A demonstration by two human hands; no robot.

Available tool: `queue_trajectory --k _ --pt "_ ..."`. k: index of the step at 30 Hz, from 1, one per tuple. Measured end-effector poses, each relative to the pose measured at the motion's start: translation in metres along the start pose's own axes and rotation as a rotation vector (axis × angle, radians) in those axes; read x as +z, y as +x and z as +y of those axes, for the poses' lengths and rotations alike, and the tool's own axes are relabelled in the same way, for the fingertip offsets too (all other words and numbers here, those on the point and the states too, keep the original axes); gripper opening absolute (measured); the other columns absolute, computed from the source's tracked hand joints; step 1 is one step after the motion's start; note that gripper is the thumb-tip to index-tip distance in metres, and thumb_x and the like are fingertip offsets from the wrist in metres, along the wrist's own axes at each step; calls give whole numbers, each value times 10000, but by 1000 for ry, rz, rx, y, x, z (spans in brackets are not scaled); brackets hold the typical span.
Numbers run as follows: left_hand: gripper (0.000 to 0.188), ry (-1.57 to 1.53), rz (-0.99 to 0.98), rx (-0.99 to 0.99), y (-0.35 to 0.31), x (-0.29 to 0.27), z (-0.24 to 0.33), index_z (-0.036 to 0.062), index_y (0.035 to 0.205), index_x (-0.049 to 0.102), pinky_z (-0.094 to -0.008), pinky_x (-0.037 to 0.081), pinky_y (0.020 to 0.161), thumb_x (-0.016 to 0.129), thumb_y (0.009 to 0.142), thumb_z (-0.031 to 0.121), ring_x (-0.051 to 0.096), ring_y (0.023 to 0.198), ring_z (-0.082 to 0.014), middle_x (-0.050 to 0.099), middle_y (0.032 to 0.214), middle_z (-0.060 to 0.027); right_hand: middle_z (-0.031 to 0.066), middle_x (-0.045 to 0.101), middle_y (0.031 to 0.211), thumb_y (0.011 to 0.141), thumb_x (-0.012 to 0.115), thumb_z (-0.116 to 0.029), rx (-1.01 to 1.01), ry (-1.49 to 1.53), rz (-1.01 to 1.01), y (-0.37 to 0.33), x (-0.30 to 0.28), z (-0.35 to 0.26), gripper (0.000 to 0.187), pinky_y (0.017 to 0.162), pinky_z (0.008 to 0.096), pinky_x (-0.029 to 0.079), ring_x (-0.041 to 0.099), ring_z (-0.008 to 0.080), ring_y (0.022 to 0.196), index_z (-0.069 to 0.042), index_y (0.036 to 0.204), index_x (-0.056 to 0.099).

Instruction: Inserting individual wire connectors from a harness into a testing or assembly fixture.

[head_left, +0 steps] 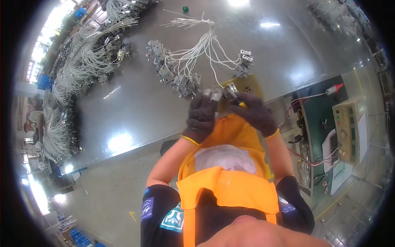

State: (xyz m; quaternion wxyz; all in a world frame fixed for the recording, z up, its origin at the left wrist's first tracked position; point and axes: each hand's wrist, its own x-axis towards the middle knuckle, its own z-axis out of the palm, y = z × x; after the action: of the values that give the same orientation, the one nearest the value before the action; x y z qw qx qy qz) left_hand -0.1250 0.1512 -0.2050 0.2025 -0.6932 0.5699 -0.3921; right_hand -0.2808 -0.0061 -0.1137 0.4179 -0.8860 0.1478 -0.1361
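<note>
My left hand (201, 117), in a dark knitted glove with a yellow cuff, is closed on a small silvery metal box part (213, 94) at the table's near edge. My right hand (256, 114), gloved the same way, is bent close beside it; something small and yellow (242, 104) shows at its fingers, its kind unclear. Just beyond those fingertips is another metal box part (231, 88) with a white wire. A yellowish tray (257, 84) holding small brass-coloured pieces (248, 88) lies partly under the work. White wires (201, 47) fan out to several more metal parts (181, 84).
Big heaps of wired metal parts (88, 61) line the table's left side. A small green object (185, 9) lies at the far edge. To my right, a lower green-topped bench (319, 107) carries a beige instrument (347, 131), cables, a red-tipped lead (335, 88) and scissors (326, 187).
</note>
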Motion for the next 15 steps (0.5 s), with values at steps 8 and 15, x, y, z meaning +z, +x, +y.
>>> queue_trajectory --k 8,15 --pt "450 -1023 -51 -160 -11 -6 -49 85 1275 579 -461 408 1038 620 829 129 539 1183 -372 590 1219 -185 68 661 1003 877 641 -199 424 706 398 34 58 20 374 766 276 527 655 155 872 -38 1213 614" --pt "503 -1110 -46 -185 -14 24 -45 48 1316 513 -461 431 1019 632 838 151 489 1210 -413 532 1261 -212 217 640 1205 842 625 -511 341 285 225 121 112 25 611 1012 443 426 577 372 1183 -46 1238 601"
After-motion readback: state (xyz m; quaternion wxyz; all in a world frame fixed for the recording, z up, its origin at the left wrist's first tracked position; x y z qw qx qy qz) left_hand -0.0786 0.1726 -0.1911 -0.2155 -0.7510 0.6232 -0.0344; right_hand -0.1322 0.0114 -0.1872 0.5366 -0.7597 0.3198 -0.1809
